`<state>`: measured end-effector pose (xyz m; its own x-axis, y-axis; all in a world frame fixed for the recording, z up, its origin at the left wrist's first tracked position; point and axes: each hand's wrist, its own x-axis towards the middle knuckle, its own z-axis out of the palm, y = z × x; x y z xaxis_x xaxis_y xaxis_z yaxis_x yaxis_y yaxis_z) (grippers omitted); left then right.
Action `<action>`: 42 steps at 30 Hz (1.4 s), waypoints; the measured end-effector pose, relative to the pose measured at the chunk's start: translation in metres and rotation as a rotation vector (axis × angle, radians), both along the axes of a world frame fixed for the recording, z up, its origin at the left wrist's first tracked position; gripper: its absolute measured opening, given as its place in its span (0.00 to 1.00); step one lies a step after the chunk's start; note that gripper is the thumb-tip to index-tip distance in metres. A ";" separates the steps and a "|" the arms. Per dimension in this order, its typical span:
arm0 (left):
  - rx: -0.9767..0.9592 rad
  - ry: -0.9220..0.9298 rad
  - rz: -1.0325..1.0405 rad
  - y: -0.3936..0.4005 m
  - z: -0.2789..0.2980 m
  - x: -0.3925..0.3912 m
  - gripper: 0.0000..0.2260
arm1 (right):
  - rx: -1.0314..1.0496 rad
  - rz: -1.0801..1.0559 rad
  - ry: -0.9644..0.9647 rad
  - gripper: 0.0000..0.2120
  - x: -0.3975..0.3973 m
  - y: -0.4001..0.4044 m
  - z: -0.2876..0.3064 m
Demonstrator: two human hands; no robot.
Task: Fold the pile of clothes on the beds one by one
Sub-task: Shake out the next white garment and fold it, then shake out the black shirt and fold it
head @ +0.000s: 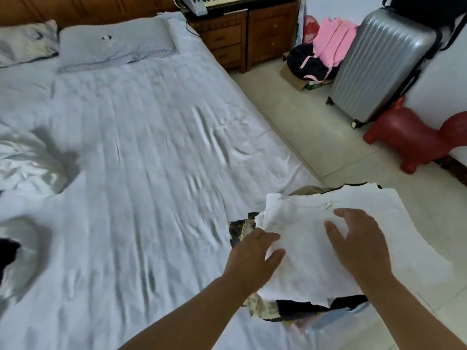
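A white T-shirt (316, 251) lies folded on top of a stack of clothes at the bed's near right corner, its neck label facing up. Dark and patterned garments (240, 229) stick out from under it. My left hand (252, 258) grips the shirt's left edge, thumb on top and fingers curled under the fabric. My right hand (358, 241) lies flat on the shirt's middle with its fingers spread. More loose clothes, pale satin (27, 162) and black (7, 251), lie crumpled at the bed's left edge.
The pale blue bed sheet (141, 152) stretches wide to the left of the stack, with two pillows (111, 44) at its head. Right of the bed are tiled floor, a wooden cabinet (242, 36), a silver suitcase (379, 64) and a red toy animal (414, 140).
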<state>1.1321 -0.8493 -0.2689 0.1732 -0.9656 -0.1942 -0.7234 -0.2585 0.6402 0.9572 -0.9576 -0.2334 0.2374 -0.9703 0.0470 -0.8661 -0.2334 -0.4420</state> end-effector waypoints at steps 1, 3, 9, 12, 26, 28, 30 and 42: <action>0.006 0.040 0.075 0.011 0.007 0.015 0.16 | 0.018 0.082 -0.062 0.10 0.023 0.013 0.009; 0.040 0.077 0.175 0.035 0.015 0.043 0.13 | 0.074 0.230 -0.097 0.03 0.064 0.039 0.021; 0.121 0.069 0.472 0.176 0.002 0.158 0.11 | 0.192 0.564 -0.095 0.14 0.208 0.148 0.013; 0.160 0.062 0.612 0.264 -0.009 0.218 0.10 | 0.252 0.690 -0.035 0.11 0.276 0.213 -0.002; 0.312 0.029 0.946 0.557 -0.030 0.464 0.09 | 0.382 0.936 0.027 0.10 0.550 0.472 -0.045; 0.325 0.010 0.970 0.568 -0.041 0.499 0.08 | 0.417 0.934 0.021 0.10 0.574 0.487 -0.050; 0.330 -0.005 1.020 0.572 -0.057 0.534 0.09 | 0.438 0.907 0.031 0.10 0.593 0.495 -0.060; 0.382 -0.109 1.211 0.549 -0.130 0.653 0.11 | 0.478 0.854 0.136 0.11 0.654 0.497 -0.101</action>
